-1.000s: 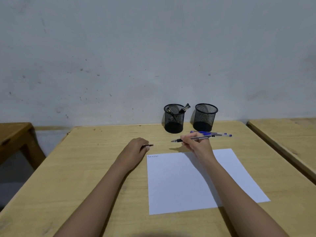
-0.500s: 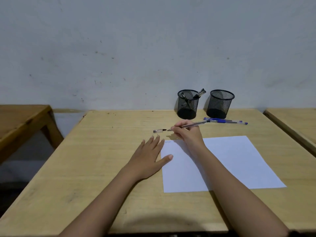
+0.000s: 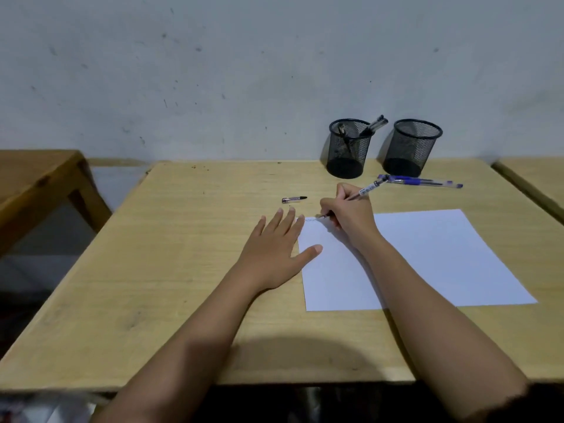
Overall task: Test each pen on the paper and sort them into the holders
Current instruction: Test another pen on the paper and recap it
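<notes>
Right, on my feed the wooden desk (image 3: 183,270) fills most of the view, and a white sheet of paper (image 3: 427,254) lies flat on its right half. The left hand (image 3: 274,248) rests palm down on the desk with its fingers straight and spread, just beside the paper's left edge, and its thumb reaches onto the sheet. The right hand (image 3: 351,212) is curled round a clear pen (image 3: 367,189), pinching it low on the barrel. The pen's tip is down at the paper's top left corner, where I make out a short line of small scribbles. Two black mesh holders stand side by side at the back of the desk, by the wall. The left holder (image 3: 348,148) has dark pens (image 3: 374,125) leaning in it, and the right holder (image 3: 412,148) stands near it. Blue pens (image 3: 421,181) lie on the desk just in front of the right holder. A small pen cap (image 3: 293,199) lies beyond the left fingertips, apart from them.
</notes>
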Available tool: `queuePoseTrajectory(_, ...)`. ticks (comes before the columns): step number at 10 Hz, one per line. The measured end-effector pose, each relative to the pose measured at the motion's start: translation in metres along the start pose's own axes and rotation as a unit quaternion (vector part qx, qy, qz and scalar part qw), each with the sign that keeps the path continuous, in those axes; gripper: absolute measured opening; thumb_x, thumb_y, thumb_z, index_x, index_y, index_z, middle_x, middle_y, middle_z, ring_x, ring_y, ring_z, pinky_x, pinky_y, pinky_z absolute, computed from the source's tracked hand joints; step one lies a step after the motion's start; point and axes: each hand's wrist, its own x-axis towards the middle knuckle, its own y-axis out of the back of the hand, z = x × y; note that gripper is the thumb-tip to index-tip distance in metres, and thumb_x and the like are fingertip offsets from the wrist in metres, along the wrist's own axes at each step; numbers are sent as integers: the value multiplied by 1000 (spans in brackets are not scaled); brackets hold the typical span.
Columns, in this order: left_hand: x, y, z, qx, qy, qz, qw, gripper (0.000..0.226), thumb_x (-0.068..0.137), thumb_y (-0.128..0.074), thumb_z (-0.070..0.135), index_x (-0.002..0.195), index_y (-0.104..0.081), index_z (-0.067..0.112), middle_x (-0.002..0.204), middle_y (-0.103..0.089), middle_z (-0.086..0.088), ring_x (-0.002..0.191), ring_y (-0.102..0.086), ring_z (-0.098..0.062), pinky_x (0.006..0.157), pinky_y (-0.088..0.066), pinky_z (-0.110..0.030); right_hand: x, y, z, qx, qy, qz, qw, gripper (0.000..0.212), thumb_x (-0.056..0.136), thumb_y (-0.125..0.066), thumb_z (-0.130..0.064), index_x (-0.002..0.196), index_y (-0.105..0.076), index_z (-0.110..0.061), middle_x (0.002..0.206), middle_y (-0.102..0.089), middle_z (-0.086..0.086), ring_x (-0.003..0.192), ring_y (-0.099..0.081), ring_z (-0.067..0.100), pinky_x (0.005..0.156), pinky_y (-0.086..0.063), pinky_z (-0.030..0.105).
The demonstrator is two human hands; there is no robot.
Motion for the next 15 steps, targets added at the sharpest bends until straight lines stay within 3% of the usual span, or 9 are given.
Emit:
queuePoseTrajectory(6,1,0,1,9,2,0,1000,71,92,-20,63,149,1,27,159,8,7,146,12,-10,119,7,-38,5,-4,6,-32,18,-7,999,42,63,-57,9,51,-26,-15,51,-24,4,43,-25,11,40,-28,17)
queuePoseTrajectory(12,1,-1,0,2,-2,8,1000,71,92,-21,63,149,0,27,159,8,7,145,12,-9,119,7,-37,0,-5,2,-49,20,12,999,39,65,-56,9,52,-27,-14,53,-25,4,50,-25,14,49,-28,23)
queuePoseTrajectory(14,2,-1,0,-6,-2,16,1000,71,91,-22,63,149,-1,28,159,8,8,145,12,-8,120,7,-37,-5,-4,-1,-59,27,37,997,32,67,-60,7,57,-33,-9,56,-28,6,52,-29,16,52,-30,24)
queuePoseTrajectory(15,1,-1,-1,-44,-8,38,998,71,91,-31,62,149,-12,26,159,-3,7,146,3,-9,120,2,-37,-8,-1,-7,-7,20,78,997,22,72,-63,7,65,-44,-3,59,-39,9,48,-41,12,48,-41,20)
